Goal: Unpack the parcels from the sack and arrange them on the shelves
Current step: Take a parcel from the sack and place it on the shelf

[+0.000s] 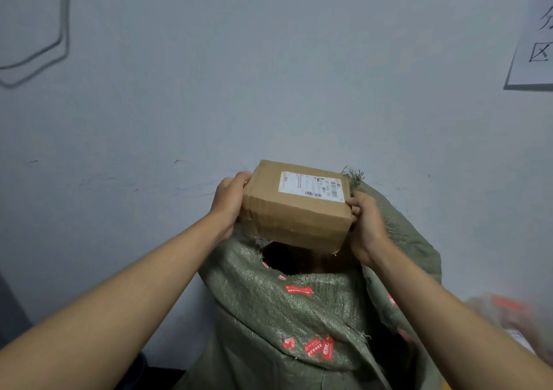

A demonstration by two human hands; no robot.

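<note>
A brown cardboard parcel [296, 210] with a white shipping label on top hangs just above the mouth of a green woven sack [287, 315]. My left hand [229, 204] grips the parcel's left end and my right hand [366, 225] grips its right end. The sack stands upright against a pale wall, marked with red printed tags. Its dark opening [287, 259] shows below the parcel; what lies inside is hidden. No shelves are in view.
A pale wall [269, 75] fills the background. A white paper sign [535, 30] with black characters hangs at the upper right. A thin cable [64, 30] runs down the wall at the upper left. A blurred pale bag [508, 318] with red print lies at the right.
</note>
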